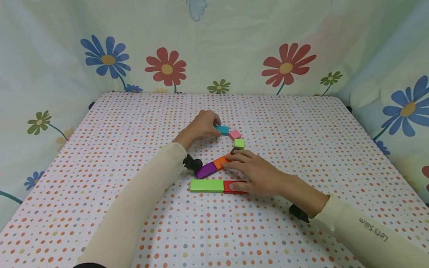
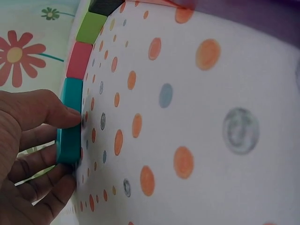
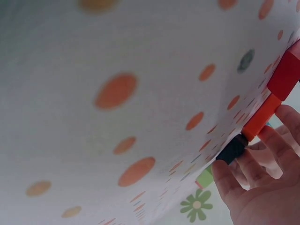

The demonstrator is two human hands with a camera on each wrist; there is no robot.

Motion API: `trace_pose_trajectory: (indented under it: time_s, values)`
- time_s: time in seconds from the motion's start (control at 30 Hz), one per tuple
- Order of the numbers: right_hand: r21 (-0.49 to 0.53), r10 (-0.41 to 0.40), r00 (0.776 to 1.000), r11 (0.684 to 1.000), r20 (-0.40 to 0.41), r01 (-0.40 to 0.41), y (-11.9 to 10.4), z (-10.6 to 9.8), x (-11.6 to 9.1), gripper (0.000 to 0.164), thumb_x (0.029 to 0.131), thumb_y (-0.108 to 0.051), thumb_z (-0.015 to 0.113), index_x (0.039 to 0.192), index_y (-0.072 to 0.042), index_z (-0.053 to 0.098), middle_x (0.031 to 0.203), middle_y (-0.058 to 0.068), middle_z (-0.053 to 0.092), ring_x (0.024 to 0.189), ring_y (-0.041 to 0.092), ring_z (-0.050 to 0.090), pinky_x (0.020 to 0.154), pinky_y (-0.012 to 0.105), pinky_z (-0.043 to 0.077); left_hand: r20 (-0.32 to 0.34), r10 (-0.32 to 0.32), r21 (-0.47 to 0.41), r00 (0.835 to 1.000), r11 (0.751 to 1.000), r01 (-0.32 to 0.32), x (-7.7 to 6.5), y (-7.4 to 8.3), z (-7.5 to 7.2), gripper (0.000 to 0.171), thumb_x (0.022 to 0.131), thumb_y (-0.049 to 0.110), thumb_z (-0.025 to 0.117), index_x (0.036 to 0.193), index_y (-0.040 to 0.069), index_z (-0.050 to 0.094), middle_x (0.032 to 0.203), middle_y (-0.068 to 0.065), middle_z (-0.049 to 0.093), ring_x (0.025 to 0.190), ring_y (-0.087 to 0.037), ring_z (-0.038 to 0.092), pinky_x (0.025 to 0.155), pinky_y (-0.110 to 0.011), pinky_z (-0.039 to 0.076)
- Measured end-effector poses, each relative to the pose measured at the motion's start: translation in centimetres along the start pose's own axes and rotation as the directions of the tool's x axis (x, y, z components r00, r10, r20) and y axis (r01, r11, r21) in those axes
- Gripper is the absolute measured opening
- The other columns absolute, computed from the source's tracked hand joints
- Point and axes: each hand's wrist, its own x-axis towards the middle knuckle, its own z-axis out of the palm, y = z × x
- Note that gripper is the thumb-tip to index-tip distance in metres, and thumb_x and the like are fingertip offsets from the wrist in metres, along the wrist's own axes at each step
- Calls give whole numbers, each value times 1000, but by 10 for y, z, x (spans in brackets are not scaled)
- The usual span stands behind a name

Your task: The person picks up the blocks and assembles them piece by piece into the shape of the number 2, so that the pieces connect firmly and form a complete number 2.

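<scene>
My left hand [image 1: 204, 124] pinches a blue block [image 1: 222, 130], thumb on the near side and fingers behind it. The left wrist view shows this teal-blue block [image 2: 70, 124] lying end to end with a pink block [image 2: 79, 60]. From there a curve runs through the pink block [image 1: 235, 134], a small green block [image 1: 239, 143] and a black block [image 1: 233, 150] to an orange block [image 1: 220, 162] and a purple block [image 1: 206, 170]. Spread over this end, my right hand [image 1: 256, 173] has fingertips at the orange and black blocks and its thumb over a red block [image 1: 228, 187].
A long light-green block [image 1: 206, 185] lies against the red one in front of the purple block. The dotted tablecloth [image 1: 134, 123] covers the table, with a flowered curtain [image 1: 234, 44] around its back and sides. Wrist cameras [image 1: 192, 163] sit on both wrists.
</scene>
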Motion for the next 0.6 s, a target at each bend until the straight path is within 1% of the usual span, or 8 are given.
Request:
trace_pose_trajectory:
  time_s: [0.17,0.47,0.6]
  values:
    - [-1,-2,1000,1000,-2,2,0,0,0,57,94,-42,71,145,-20,58,156,6,46,147,35,31,113,62,34,2,-12,-3,1000,1000,12,-1,0,-1,46,82,17,81,124,5,68,114,-6,66,102,-20,58,93,-35,51]
    - [-5,-11,1000,1000,-7,11,0,-1,-1,58,94,-42,71,145,-20,58,155,6,46,147,34,32,113,61,34,10,-12,-15,1000,1000,12,-1,1,-2,47,82,18,82,124,5,67,110,-7,64,100,-21,57,90,-36,51]
    - [-5,-18,1000,1000,-8,18,0,0,-1,58,93,-41,72,145,-19,58,155,6,46,146,34,32,112,61,35,12,-24,-13,1000,1000,24,0,2,-2,48,82,19,83,125,6,67,111,-7,65,100,-21,58,91,-35,51]
